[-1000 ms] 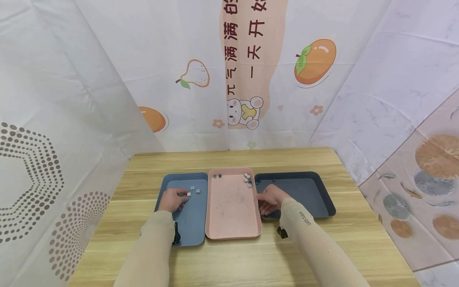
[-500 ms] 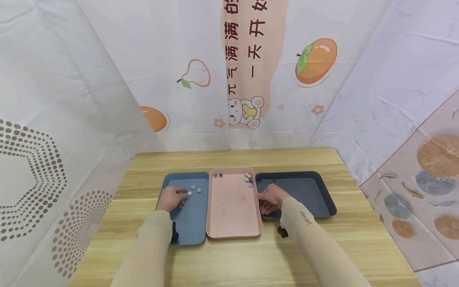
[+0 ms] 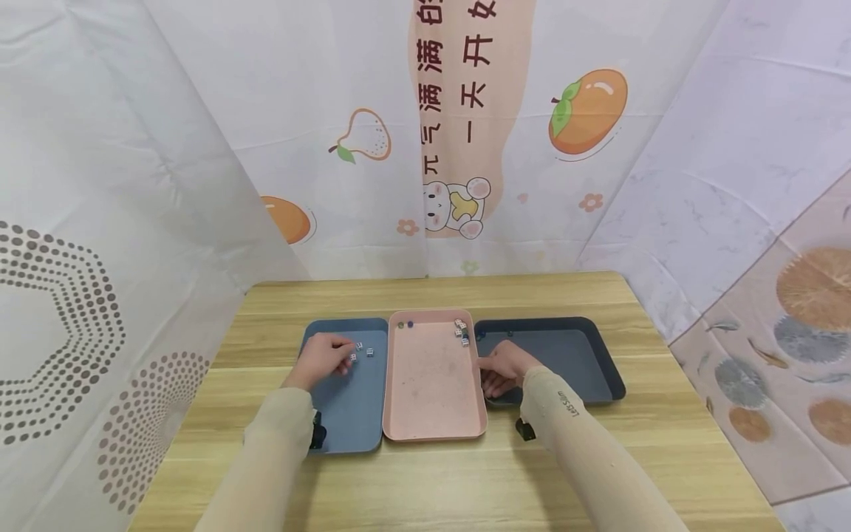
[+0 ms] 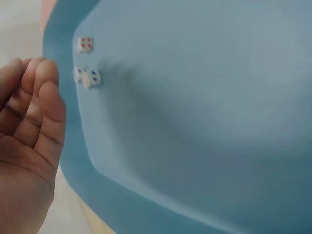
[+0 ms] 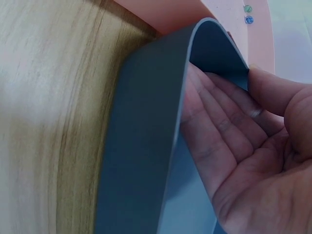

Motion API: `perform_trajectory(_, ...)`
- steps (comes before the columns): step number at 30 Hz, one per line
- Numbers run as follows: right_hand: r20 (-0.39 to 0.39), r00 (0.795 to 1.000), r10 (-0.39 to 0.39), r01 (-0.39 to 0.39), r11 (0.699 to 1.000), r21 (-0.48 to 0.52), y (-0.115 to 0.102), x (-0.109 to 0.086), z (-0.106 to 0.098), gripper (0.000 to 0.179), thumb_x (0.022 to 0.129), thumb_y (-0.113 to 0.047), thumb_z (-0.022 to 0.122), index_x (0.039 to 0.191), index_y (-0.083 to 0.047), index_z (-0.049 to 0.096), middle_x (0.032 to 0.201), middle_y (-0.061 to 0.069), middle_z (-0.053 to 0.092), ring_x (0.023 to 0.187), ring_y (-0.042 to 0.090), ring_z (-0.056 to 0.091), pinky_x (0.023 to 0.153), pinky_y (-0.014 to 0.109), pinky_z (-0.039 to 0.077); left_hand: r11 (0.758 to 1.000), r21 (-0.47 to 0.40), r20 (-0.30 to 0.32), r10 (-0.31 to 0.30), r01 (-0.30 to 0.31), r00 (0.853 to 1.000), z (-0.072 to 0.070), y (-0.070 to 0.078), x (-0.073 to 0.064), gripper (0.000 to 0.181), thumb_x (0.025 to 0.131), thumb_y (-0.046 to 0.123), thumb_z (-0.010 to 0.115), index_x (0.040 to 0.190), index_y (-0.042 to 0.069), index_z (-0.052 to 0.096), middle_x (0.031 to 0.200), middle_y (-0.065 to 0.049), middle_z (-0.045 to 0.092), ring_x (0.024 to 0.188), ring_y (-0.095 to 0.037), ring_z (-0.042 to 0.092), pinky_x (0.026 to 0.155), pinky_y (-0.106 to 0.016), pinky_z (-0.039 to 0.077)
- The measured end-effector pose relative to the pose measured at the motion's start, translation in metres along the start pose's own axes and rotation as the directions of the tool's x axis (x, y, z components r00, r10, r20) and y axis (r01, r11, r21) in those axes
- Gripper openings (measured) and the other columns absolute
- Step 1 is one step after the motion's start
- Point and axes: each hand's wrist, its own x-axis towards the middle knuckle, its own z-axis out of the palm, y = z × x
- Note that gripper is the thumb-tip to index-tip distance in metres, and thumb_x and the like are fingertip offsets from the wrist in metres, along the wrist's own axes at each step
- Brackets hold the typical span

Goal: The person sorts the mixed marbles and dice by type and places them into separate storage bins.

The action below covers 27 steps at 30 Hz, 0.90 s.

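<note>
My left hand [image 3: 326, 356] hovers over the blue tray [image 3: 352, 421] on the left, fingertips close to three small white dice [image 3: 369, 352]. In the left wrist view its fingers [image 4: 51, 102] are gently bent and I see nothing between them and the thumb. One die [image 4: 86, 44] shows red dots; two others [image 4: 91, 78] overlap in view, the nearer with blue dots. My right hand [image 3: 505, 367] holds the near-left corner of the dark blue tray [image 3: 558, 366]. Its thumb [image 5: 273, 90] lies at the rim while the other fingers reach inside the wall.
Between the two sits a pink tray [image 3: 432, 399], with several dice [image 3: 459, 332] at its far right and two marbles [image 3: 410, 324] at its far left. Small marbles [image 3: 510, 333] lie at the dark tray's back. A wooden table [image 3: 425, 488] bears everything; a printed curtain [image 3: 319, 66] hangs behind.
The left hand has lifted slightly and shifted up and right over the dice, which stay on the blue tray. My right hand has stayed at the dark tray's corner.
</note>
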Motion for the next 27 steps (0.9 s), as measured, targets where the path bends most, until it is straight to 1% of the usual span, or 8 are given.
perform_trajectory(4, -0.001, 1.0, -0.002, 0.002, 1.0, 0.0, 0.001, 0.0, 0.001, 0.036, 0.103, -0.022, 0.061, 0.084, 0.005, 0.075, 0.076, 0.019, 0.073, 0.06, 0.021, 0.072, 0.061, 0.037, 0.062, 0.999, -0.029, 0.043, 0.033, -0.032, 0.999, 0.005, 0.011, -0.005, 0.024, 0.102, 0.014, 0.064, 0.11, -0.006, 0.075, 0.071, -0.007, 0.068, 0.06, -0.015, 0.066, 0.059, -0.03, 0.057)
perform_trajectory(8, -0.003, 1.0, -0.004, 0.004, 1.0, 0.0, 0.001, 0.0, 0.001, 0.036, 0.103, -0.022, 0.061, 0.085, 0.006, 0.075, 0.076, 0.018, 0.074, 0.06, 0.022, 0.072, 0.062, 0.037, 0.062, 0.996, -0.079, 0.074, 0.041, -0.035, 0.996, 0.01, 0.02, -0.011, 0.025, 0.101, 0.013, 0.065, 0.111, -0.008, 0.074, 0.071, -0.009, 0.069, 0.06, -0.016, 0.067, 0.061, -0.033, 0.06)
perform_trajectory(11, -0.004, 1.0, -0.008, 0.008, 1.0, -0.002, 0.001, 0.0, 0.001, 0.036, 0.103, -0.023, 0.061, 0.084, 0.005, 0.075, 0.076, 0.018, 0.074, 0.06, 0.021, 0.072, 0.062, 0.037, 0.062, 0.996, -0.087, 0.103, 0.034, -0.025, 0.994, 0.016, 0.024, -0.014, 0.024, 0.101, 0.014, 0.065, 0.107, -0.007, 0.075, 0.07, -0.009, 0.069, 0.061, -0.016, 0.068, 0.062, -0.034, 0.06)
perform_trajectory(16, -0.006, 1.0, -0.012, 0.012, 1.0, 0.0, 0.0, -0.001, 0.001, 0.035, 0.102, -0.022, 0.061, 0.083, 0.004, 0.075, 0.077, 0.019, 0.074, 0.061, 0.022, 0.072, 0.062, 0.037, 0.062, 0.999, -0.046, 0.141, 0.02, -0.013, 0.99, 0.029, 0.027, -0.018, 0.02, 0.099, 0.015, 0.068, 0.091, -0.002, 0.077, 0.069, -0.007, 0.069, 0.061, -0.017, 0.069, 0.06, -0.033, 0.06)
perform_trajectory(21, -0.012, 1.0, -0.009, 0.009, 1.0, 0.001, 0.0, -0.001, 0.001, 0.035, 0.103, -0.022, 0.061, 0.083, 0.004, 0.075, 0.078, 0.02, 0.074, 0.062, 0.023, 0.072, 0.062, 0.038, 0.062, 1.0, 0.011, 0.163, -0.009, 0.008, 0.987, 0.042, 0.026, -0.018, 0.031, 0.098, 0.023, 0.071, 0.075, 0.003, 0.074, 0.066, -0.007, 0.069, 0.057, -0.017, 0.068, 0.056, -0.032, 0.06)
perform_trajectory(24, -0.011, 1.0, -0.008, 0.008, 1.0, 0.006, 0.0, -0.001, 0.001, 0.035, 0.103, -0.022, 0.061, 0.083, 0.004, 0.075, 0.079, 0.02, 0.074, 0.063, 0.023, 0.073, 0.063, 0.038, 0.063, 0.998, 0.053, 0.174, -0.04, 0.031, 0.984, 0.049, 0.024, -0.019, 0.035, 0.097, 0.028, 0.072, 0.071, 0.005, 0.072, 0.065, -0.006, 0.068, 0.056, -0.017, 0.067, 0.056, -0.031, 0.059)
perform_trajectory(27, -0.01, 1.0, -0.009, 0.009, 1.0, 0.004, 0.0, -0.001, 0.001, 0.035, 0.103, -0.022, 0.061, 0.084, 0.005, 0.075, 0.08, 0.021, 0.074, 0.064, 0.024, 0.073, 0.063, 0.038, 0.063, 0.996, 0.077, 0.183, -0.061, 0.048, 0.981, 0.054, 0.022, -0.021, 0.033, 0.096, 0.028, 0.074, 0.071, 0.006, 0.073, 0.065, -0.006, 0.067, 0.055, -0.016, 0.066, 0.055, -0.031, 0.058)
